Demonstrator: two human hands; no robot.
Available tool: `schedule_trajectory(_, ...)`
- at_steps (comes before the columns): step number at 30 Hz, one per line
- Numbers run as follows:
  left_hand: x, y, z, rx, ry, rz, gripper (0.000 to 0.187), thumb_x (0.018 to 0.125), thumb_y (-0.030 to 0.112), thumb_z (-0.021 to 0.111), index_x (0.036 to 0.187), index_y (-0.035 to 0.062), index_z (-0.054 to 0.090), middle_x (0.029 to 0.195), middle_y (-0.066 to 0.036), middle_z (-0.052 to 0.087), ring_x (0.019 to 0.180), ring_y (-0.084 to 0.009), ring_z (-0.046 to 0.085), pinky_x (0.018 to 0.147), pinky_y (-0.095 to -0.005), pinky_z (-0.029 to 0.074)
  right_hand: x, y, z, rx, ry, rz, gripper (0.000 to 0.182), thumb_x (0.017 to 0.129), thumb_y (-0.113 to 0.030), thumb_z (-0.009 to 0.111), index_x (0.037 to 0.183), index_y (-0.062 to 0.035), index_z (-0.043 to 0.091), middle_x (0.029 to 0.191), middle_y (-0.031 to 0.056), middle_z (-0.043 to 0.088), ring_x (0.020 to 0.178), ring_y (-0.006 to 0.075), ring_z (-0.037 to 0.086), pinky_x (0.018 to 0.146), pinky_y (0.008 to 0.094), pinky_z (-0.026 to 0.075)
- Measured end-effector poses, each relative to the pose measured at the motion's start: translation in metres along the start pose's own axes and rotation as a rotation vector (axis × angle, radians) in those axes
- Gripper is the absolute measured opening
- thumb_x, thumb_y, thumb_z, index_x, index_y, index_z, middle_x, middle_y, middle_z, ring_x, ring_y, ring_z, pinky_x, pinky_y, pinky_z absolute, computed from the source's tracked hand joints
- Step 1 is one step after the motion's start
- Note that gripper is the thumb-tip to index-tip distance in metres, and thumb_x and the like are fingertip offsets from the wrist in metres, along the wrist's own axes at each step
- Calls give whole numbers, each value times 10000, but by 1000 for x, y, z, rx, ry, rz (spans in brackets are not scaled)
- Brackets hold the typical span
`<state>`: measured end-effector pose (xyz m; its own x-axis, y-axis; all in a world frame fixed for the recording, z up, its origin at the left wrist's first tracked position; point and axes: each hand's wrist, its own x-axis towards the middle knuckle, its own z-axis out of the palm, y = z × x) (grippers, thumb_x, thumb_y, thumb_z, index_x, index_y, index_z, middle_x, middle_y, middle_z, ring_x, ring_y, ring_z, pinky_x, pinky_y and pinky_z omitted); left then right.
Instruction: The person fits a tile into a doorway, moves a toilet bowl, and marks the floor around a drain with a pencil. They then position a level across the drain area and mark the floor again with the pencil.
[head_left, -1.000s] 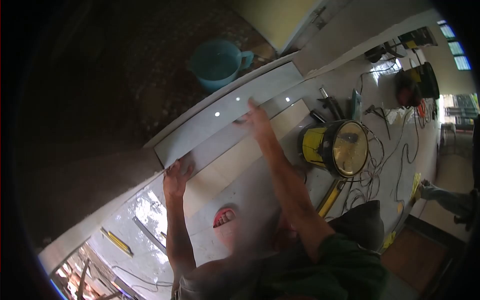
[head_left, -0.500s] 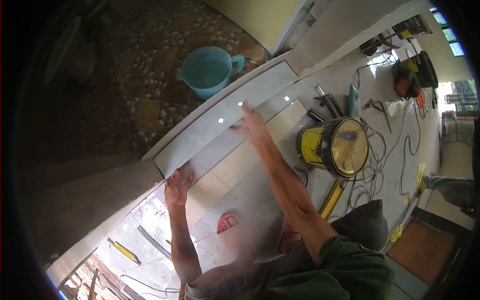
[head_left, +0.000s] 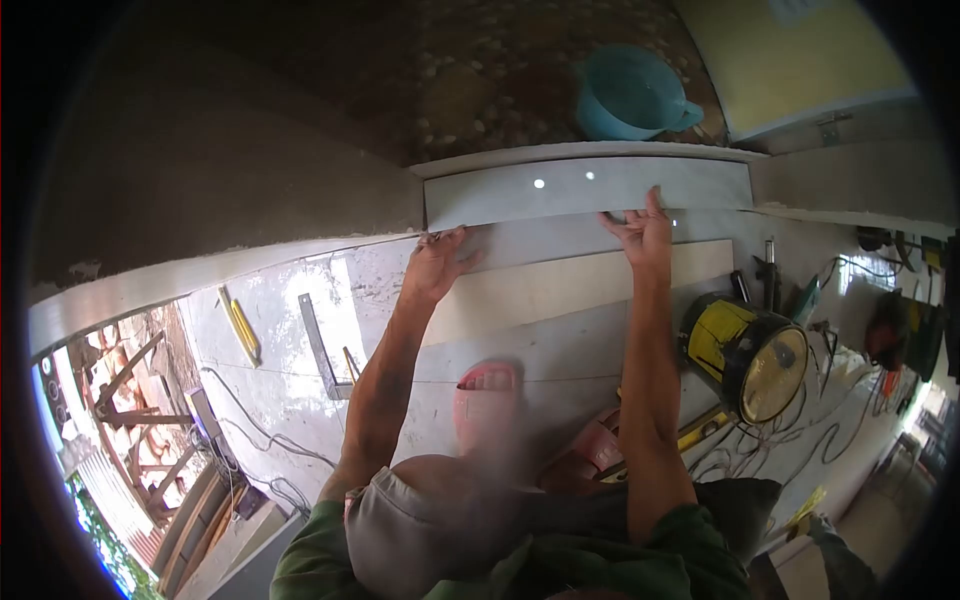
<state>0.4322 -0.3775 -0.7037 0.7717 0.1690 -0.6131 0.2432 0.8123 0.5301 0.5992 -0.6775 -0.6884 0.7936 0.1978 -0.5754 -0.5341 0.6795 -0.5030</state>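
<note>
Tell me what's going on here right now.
Someone has both bare hands at the near edge of a long, pale grey rectangular tile. The left hand is by its left corner, the right hand nearer its right end; how firmly they hold it can't be told. A turquoise jug sits beyond it. A long cream strip and a black-and-yellow bucket are on the nearer side.

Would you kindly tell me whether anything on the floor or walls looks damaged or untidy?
The cord lies in tangled loops beside the yellow-labelled bucket, which looks untidy, and the wall edge at far left shows a ragged, chipped-looking patch. The grey tile strip shows no visible break.
</note>
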Motion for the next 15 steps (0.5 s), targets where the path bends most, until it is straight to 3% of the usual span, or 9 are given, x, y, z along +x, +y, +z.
schedule_trajectory(5,-5,5,7,-40,-93,-3,245,859,-42,599,1010,152,599,1029,-6,624,1124,-212,550,995,-646,385,8,3,-12,5,24,-8,642,970,-346,543,1447,-71,212,1488,156,261,1391,328,260,1013,717,287)
schedule_trajectory(8,-2,4,3,-29,-126,-1,205,858,-20,625,971,152,625,999,-1,639,1106,-213,561,969,-631,410,2,2,-1,-21,84,-27,635,968,-352,548,1439,-67,233,1466,153,307,1367,336,306,1010,715,289)
schedule_trajectory(11,-8,7,14,-11,-118,15,151,852,31,669,943,146,637,977,-4,645,1093,-222,567,949,-628,421,5,2,-5,-33,-12,-27,601,967,-351,551,1417,-62,276,1424,156,368,1330,346,362,998,711,305)
schedule_trajectory(14,5,0,-14,13,-174,9,131,857,54,674,950,137,634,993,-7,642,1126,-229,547,950,-628,412,4,-1,-2,20,-5,4,566,982,-337,521,1421,-70,283,1491,173,240,1387,344,252,1013,728,276)
schedule_trajectory(15,6,-2,-9,34,-166,6,130,859,55,670,955,134,633,999,-9,641,1142,-232,538,957,-625,405,2,-4,-1,11,16,-12,559,981,-340,522,1412,-67,295,1480,169,264,1375,347,276,1005,731,283)
